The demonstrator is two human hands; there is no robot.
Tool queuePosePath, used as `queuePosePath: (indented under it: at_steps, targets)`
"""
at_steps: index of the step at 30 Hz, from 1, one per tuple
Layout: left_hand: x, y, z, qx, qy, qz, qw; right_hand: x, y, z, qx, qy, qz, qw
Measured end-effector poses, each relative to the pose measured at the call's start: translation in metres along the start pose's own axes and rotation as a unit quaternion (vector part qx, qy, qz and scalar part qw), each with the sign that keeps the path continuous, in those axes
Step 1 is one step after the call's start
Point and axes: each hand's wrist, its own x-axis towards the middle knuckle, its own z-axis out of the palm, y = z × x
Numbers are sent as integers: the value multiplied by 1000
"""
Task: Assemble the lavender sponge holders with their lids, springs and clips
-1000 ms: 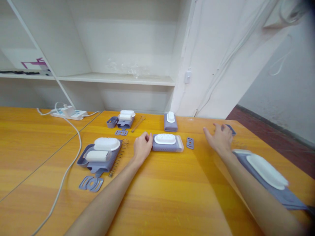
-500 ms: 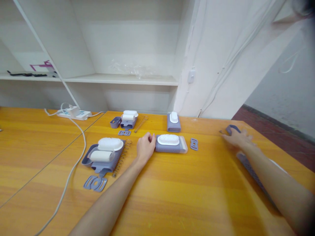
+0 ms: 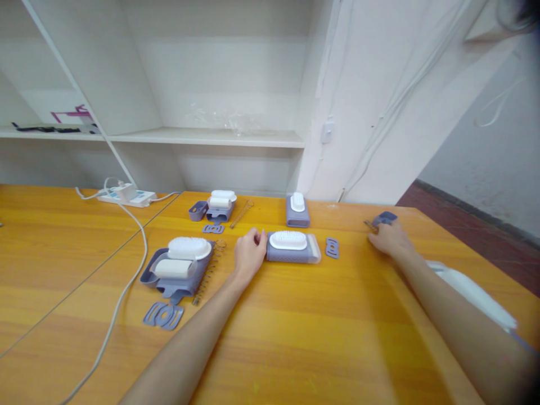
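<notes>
My left hand (image 3: 250, 251) rests on the table with its fingers curled, against the left end of a grey-purple case (image 3: 287, 256). A white bristled oval brush (image 3: 288, 240) lies on top of that case, and a clear end sticks out on its right. At the far right, my right hand (image 3: 390, 236) is closed on a small grey-purple part (image 3: 385, 217). A thin brownish coil spring (image 3: 370, 226) pokes out by its fingertips; whether the hand grips it too I cannot tell. A flat grey-purple slotted plate (image 3: 332, 248) lies between the hands.
A case set with brush and white roller (image 3: 174, 268) stands left, beside a spring (image 3: 206, 275) and slotted plates (image 3: 163, 315). A similar set (image 3: 220, 209) and an upright case (image 3: 297, 216) stand behind. A white object (image 3: 472, 292) lies partly behind my right forearm. A cable (image 3: 145, 247) crosses the left.
My right hand has moved slightly left and toward me with the grey-purple part, and its forearm has lowered, baring more of the white object. My left hand stays in place.
</notes>
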Motion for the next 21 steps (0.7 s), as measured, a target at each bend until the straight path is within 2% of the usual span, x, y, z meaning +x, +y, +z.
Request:
queuePosePath:
  at_steps: [7, 12, 21]
  targets:
    - [0, -1, 0, -3, -2, -1, 1000, -9, -12, -3, -27, -7, -35, 999]
    - [0, -1, 0, -4, -5, 1, 1000, 0, -4, 2, 1, 3, -77, 997]
    - [0, -2, 1, 2, -6, -2, 1000, 10, -2, -1, 53, -2, -107, 993]
